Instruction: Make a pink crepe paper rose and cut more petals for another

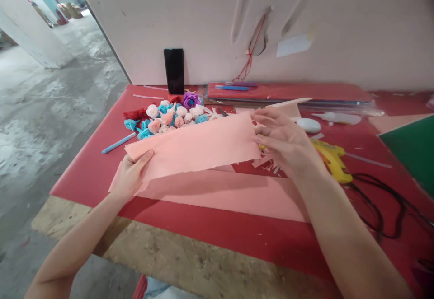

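Note:
A folded sheet of pink paper (200, 143) is raised a little above the table, tilted up towards its right end. My left hand (132, 170) pinches its left end, thumb on top. At the right edge of this sheet, my right hand (285, 141) has its fingers spread, the tips at or touching the paper's edge. Beneath lies another long strip of pink paper (217, 193), partly covered by the raised one. Behind the sheet sits a cluster of small paper flowers in pink, white and blue (179, 120), with a purple flower (191, 100) at the back.
A black phone (174, 72) leans upright against the white board. Right of my right hand lies a yellow glue gun (334, 159) with a black cord (379, 208). A blue pen (118, 143) rests at left. Red sheets in plastic (288, 92) and a white bottle (341, 118) lie behind.

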`<state>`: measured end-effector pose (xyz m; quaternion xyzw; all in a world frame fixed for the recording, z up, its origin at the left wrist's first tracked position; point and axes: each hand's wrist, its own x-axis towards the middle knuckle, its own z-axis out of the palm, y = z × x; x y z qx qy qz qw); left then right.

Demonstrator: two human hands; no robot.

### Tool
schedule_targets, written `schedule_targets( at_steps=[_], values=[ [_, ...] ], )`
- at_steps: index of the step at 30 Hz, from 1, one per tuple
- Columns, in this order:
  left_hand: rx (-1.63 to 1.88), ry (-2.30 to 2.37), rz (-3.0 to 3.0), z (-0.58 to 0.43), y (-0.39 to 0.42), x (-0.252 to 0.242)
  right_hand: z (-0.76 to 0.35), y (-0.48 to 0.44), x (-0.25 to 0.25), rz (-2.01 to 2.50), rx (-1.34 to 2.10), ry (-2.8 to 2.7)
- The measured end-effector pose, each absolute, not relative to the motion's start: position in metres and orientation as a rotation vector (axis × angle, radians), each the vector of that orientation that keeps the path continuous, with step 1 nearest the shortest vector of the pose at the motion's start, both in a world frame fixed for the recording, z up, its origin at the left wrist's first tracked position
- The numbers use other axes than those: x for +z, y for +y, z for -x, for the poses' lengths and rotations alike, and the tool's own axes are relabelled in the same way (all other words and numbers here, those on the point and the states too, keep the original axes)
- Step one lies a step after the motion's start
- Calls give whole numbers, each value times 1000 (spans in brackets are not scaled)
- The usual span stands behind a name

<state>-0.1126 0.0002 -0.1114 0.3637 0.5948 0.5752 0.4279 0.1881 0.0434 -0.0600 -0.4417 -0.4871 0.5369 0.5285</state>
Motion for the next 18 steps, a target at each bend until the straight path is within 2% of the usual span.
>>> schedule_targets(
  at_steps=[8, 18],
  values=[
    [1439, 1477, -937, 113, 1, -113, -191, 42, -66, 1224, 1279, -1221],
    [1425, 1434, -936, 112, 0, -112, -190, 40, -61, 1066, 1247, -1307]
  ],
)
